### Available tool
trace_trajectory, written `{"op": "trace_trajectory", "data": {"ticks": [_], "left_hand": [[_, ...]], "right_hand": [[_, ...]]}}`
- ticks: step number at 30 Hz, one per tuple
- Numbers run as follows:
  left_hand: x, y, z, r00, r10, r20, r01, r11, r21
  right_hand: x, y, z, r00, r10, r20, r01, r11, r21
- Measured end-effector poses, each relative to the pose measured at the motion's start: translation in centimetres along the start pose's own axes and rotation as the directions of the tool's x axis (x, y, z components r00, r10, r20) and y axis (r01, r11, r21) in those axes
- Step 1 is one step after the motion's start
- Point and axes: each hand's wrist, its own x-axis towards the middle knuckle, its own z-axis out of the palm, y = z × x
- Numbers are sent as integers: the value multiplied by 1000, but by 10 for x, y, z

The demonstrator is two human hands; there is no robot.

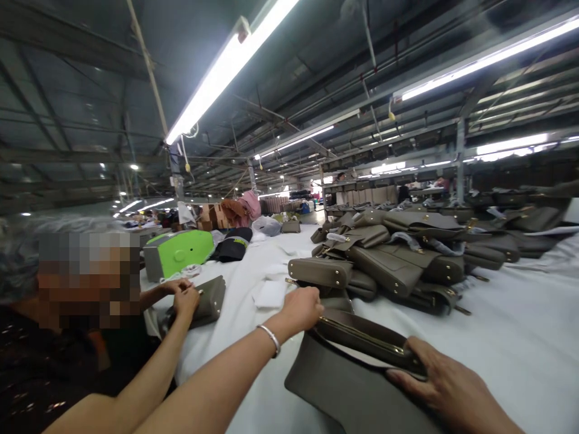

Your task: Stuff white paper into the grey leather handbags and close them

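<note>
Under strip lights [230, 63], grey bags [389, 259] crowd white table [520, 325].

Counter: long counter covered in white cloth [520, 325], running away into the hall.
Pile: heap of taupe leather handbags with gold fittings [398, 259], stacked at the middle right of the counter.
Green item: bright green and grey box-shaped case [178, 253], at the far left of the counter.
Dark item: black fabric bag with yellow lettering [234, 244], just beside the green case.
Co-worker: seated person at the left, both hands [183, 295] on a small taupe handbag [208, 301].
Overhead: long white fluorescent tube lights [226, 66] under a dark metal roof.
</note>
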Motion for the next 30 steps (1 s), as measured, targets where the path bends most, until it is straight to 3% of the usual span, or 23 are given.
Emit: {"op": "trace_trajectory", "data": {"ticks": [4,8,11,13,15,20,26,30], "left_hand": [[9,-19,6,999,25,-37,-29,993,-111],[-3,-11,1,969,35,-244,-76,985,-157],[-28,7,3,924,227,-307,-275,953,-124],[-44,18,14,872,415,-262,-445,893,-65],[-55,24,32,831,511,-220,-529,848,-26],[-58,24,67,817,488,-308,-523,852,-36],[-52,26,61,847,474,-240,-493,869,-26],[-52,22,59,809,530,-253,-562,825,-68]], "right_hand": [[-4,-13,-7,999,33,-17,-33,999,-16],[-4,-14,-7,997,69,36,-68,998,-8],[-5,-15,-7,998,54,7,-54,999,0],[-5,-17,-9,999,47,1,-47,999,-2],[-6,-19,-10,999,51,6,-51,999,-3],[-6,-23,-10,994,111,21,-112,993,26],[-9,-16,-11,992,93,88,-106,980,167],[-10,-14,-21,995,-36,97,-1,933,359]]}}
